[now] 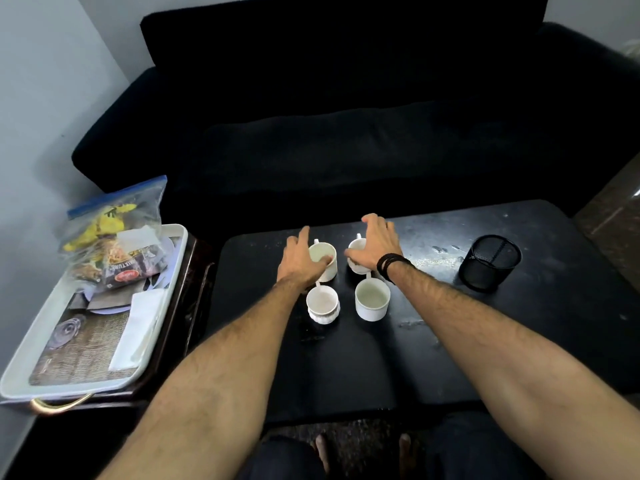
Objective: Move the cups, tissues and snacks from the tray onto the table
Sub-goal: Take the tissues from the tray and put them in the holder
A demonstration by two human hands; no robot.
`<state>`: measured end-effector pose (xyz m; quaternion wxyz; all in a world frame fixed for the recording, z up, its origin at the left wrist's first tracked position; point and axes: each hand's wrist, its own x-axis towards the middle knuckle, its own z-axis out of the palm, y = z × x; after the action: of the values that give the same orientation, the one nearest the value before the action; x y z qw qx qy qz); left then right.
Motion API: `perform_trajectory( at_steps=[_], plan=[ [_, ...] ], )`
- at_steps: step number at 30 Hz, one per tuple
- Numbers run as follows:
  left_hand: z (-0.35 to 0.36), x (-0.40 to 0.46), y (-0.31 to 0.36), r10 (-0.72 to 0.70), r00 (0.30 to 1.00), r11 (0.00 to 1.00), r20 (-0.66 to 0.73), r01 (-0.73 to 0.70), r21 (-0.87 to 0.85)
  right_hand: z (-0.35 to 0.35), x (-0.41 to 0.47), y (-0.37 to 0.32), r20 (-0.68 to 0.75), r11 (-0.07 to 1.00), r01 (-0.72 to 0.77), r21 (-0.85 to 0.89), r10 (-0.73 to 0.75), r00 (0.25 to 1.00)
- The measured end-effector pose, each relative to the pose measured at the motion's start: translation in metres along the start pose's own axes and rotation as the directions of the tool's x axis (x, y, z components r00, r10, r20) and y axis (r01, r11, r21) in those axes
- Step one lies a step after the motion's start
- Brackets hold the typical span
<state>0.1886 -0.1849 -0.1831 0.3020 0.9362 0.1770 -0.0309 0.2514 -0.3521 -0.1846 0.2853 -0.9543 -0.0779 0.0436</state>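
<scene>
Four white cups stand in a square on the black table (450, 358). My left hand (299, 259) is at the far left cup (327, 268), thumb over its near rim, fingers along its left side, index finger raised. My right hand (377, 242) lies palm down over the far right cup (358, 268), fingers spread. The near left cup (322, 304) and near right cup (371, 301) stand free. On the left, the white tray (20, 372) holds a zip bag of snacks (107, 223), a dark snack packet (133, 270) and white tissues (142, 327).
The tray rests on a dark wooden side table (194, 278) with a brass handle (59, 405). A black mesh holder (490, 263) stands on the table's right. A black sofa (346, 133) lies behind. My knees and feet show below the table's near edge.
</scene>
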Motion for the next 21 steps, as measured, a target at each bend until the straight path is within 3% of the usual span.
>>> perform_trajectory(
  at_steps=[11, 17, 21],
  plan=[
    [-0.101, -0.068, -0.11, -0.093, 0.975, 0.982, -0.202, 0.123, 0.142, 0.017, -0.027, -0.133, 0.079, 0.96, 0.28, -0.028, -0.277, 0.958],
    [-0.155, -0.126, -0.2, -0.184, 0.877, 0.958, -0.444, 0.261, 0.118, 0.074, -0.072, -0.217, 0.253, 0.929, 0.368, 0.027, -0.363, 0.897],
    [-0.175, -0.157, -0.258, -0.32, 0.838, 0.907, -0.442, 0.406, 0.112, 0.113, -0.101, -0.265, 0.323, 0.897, 0.443, 0.005, -0.42, 0.848]
  ],
)
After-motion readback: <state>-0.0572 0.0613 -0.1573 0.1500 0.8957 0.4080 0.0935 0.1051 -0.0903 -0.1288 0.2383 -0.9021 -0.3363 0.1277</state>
